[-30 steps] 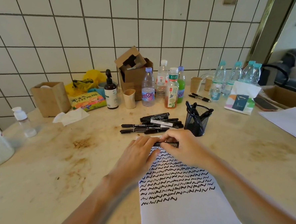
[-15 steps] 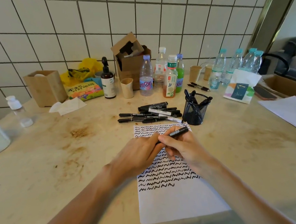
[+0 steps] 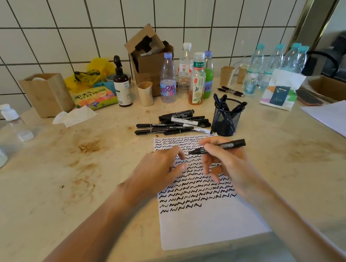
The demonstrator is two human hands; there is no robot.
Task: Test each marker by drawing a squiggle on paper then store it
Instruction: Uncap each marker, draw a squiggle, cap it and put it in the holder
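A black marker [image 3: 219, 146] is pinched between thumb and fingers of the right hand [image 3: 225, 164] above a white sheet of paper [image 3: 204, 222] covered in rows of black squiggles. The left hand [image 3: 160, 172], fingers loosely curled, is held over the sheet, gripping nothing. Loose markers [image 3: 173, 124] and a black mesh cup [image 3: 227, 118] are seen beyond the sheet, toward the far edge of the stained, marbled table [image 3: 69, 177], backed by a white-tiled wall [image 3: 60, 26].

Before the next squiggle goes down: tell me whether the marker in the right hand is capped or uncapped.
Cannot tell for sure. The marker lies level in the right hand, black end to end; its left end looks tapered, and the left hand holds no cap in view.
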